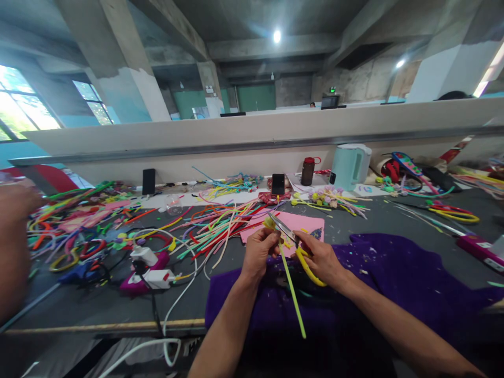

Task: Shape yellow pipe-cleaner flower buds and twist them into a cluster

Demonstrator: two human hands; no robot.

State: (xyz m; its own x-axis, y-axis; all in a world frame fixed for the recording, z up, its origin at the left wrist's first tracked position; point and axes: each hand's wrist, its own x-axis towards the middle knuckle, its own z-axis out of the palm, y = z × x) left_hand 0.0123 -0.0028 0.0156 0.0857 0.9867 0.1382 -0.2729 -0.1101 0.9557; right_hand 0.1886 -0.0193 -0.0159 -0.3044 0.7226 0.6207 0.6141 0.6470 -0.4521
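My left hand (256, 254) is closed on a yellow-green pipe cleaner (292, 296), whose long stem slants down over my lap. A small yellow fuzzy piece (270, 222) shows above its fingertips; its exact shape is hard to make out. Scissors (307, 269) with yellow handles are in my right hand (322, 258), with their metal blades pointing up and left, close beside the yellow piece. Beneath both hands lie a pink sheet (313, 222) with small yellow bits on it and a purple cloth (378, 273).
Loose pipe cleaners (220, 226) spread left of the hands. A power strip (147, 275) with white cables lies near the front edge. At the back stand a phone (277, 184), a dark red bottle (307, 172) and a pale green kettle (350, 167). Another person's arm (13, 252) is at far left.
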